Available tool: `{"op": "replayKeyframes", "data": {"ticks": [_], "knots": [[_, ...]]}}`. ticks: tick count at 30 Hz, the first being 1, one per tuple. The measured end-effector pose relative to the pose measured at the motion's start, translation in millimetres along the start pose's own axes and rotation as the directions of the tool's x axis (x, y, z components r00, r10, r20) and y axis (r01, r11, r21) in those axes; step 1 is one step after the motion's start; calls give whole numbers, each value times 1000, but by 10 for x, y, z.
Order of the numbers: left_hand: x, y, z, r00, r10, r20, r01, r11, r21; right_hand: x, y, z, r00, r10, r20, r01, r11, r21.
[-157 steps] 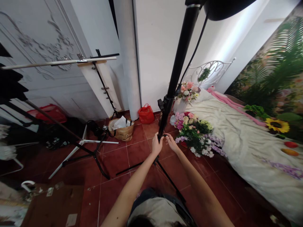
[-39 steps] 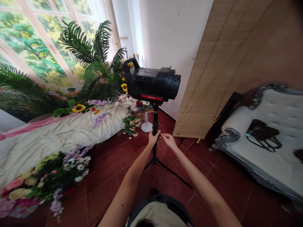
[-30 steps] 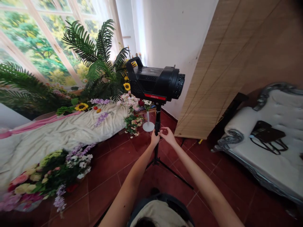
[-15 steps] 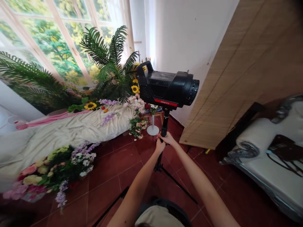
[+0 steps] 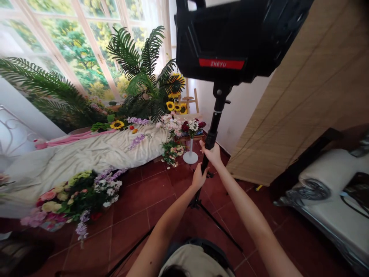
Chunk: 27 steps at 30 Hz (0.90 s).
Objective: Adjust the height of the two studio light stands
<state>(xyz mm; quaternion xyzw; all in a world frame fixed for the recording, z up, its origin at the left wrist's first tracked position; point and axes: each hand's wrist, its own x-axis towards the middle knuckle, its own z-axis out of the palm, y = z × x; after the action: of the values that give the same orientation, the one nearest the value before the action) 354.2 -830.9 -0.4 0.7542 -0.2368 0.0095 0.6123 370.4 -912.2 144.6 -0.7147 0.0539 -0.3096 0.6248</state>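
Note:
A black studio light (image 5: 230, 42) with a red label sits on top of a black light stand (image 5: 213, 122), high and close to the camera. My right hand (image 5: 212, 153) is wrapped round the stand's pole just below a joint collar. Lower on the same pole, my left hand (image 5: 200, 175) is closed around it, beside a small knob. The stand's legs spread over the red floor on either side of my body. The light's top and front end are cut off by the frame edge.
A bed-like surface with a cream cloth (image 5: 95, 154) lies to the left, with a flower arrangement (image 5: 77, 192) in front. Palm leaves (image 5: 144, 73) rise behind it. A white pedestal (image 5: 190, 157) stands beyond the pole. At right are a bamboo blind (image 5: 276, 111) and a white sofa (image 5: 325, 181).
The light has risen and looks much larger. My right hand has moved up with the upper pole, parting from my left hand, which stays low. The view has shifted slightly.

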Motion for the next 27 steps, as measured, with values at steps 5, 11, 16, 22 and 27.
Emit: {"op": "replayKeyframes", "data": {"ticks": [5,11,16,22,27], "knots": [[-36,7,-50,1000,0,10,0,1000,10,223,-425,-7,1000,-21,16,21,1000,-17],[-87,-46,-19,1000,-10,-15,9,999,-37,326,-696,17,998,-58,-20,58,998,-9],[-99,-99,91,993,-37,-111,30,997,-68,327,-750,-29,995,-94,15,95,988,-123],[-68,-122,141,989,-36,-142,27,997,-66,9,-523,-406,953,-270,134,297,918,-263],[-55,-142,134,992,25,-121,-33,997,-65,-663,114,-785,946,-245,211,316,839,-443]]}}
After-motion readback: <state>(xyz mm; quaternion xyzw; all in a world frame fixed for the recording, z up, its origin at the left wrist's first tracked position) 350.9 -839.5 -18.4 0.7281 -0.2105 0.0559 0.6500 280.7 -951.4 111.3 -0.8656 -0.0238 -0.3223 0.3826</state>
